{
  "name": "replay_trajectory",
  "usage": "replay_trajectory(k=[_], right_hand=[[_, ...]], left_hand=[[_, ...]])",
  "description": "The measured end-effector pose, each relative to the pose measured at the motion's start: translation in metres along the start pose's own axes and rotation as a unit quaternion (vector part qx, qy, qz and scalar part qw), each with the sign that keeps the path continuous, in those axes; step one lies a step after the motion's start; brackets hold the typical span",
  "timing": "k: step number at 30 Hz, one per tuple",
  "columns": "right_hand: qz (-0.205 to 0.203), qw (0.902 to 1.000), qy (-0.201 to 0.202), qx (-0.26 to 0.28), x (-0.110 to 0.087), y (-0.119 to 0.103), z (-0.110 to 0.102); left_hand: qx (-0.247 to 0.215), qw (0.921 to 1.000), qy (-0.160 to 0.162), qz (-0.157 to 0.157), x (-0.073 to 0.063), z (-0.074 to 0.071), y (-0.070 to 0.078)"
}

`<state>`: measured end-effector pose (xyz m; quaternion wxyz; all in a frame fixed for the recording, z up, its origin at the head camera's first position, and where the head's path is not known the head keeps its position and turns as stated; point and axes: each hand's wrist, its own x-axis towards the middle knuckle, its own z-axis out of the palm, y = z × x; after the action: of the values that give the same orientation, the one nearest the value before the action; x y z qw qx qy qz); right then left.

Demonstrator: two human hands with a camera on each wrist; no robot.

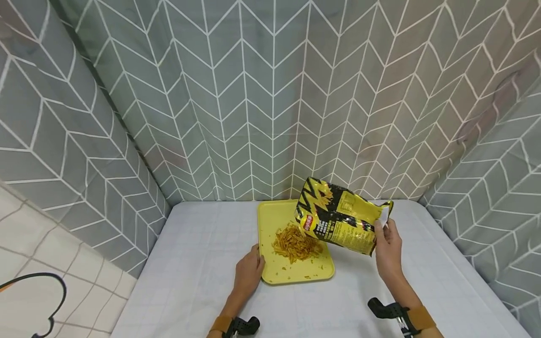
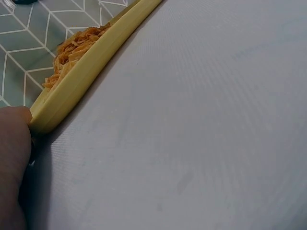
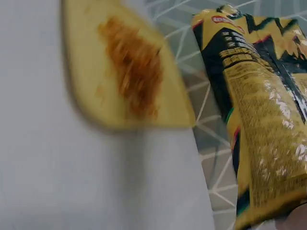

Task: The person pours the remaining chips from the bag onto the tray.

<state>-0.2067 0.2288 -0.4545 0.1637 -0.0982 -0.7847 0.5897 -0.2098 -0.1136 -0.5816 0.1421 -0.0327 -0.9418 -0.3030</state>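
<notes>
Tray point(image 1: 270, 220) edge meets left hand point(image 1: 249, 274); right hand point(image 1: 389, 251) grips bag point(image 1: 338, 218).

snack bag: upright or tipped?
Tipped. The right hand holds the snack bag by its bottom end, its other end slanting down over the pile of snack sticks on the yellow tray.

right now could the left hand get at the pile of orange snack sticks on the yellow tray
Probably yes. The left hand rests at the near left rim of the yellow tray, and the pile of snack sticks lies open just beyond it. The snack bag, held in the right hand, hangs over the pile's far right side only.
</notes>
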Motion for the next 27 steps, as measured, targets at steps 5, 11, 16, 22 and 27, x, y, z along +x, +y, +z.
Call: replay_trajectory(k=[5, 11, 16, 22, 27], right_hand=[[-0.028, 0.9974, 0.018, -0.065, -0.0004, 0.0011, 0.0042], [0.012, 0.9995, -0.011, 0.026, -0.0003, -0.0005, 0.0021], [-0.010, 0.9999, 0.007, -0.012, -0.0017, 0.0010, 0.0027], [-0.009, 0.9990, 0.027, -0.035, -0.0004, 0.0006, 0.0022], [0.024, 0.9993, 0.021, -0.019, 0.0001, 0.0014, -0.0015]], left_hand=[[-0.001, 1.0000, -0.002, 0.000, 0.0010, -0.0003, -0.0005], [-0.003, 0.9999, -0.008, -0.006, 0.0010, -0.0005, -0.0009], [0.001, 1.0000, -0.007, -0.005, 0.0006, -0.0006, 0.0005], [0.003, 0.9999, -0.012, -0.007, 0.0009, -0.0007, 0.0011], [0.005, 0.9999, -0.014, -0.007, 0.0003, -0.0012, 0.0011]])
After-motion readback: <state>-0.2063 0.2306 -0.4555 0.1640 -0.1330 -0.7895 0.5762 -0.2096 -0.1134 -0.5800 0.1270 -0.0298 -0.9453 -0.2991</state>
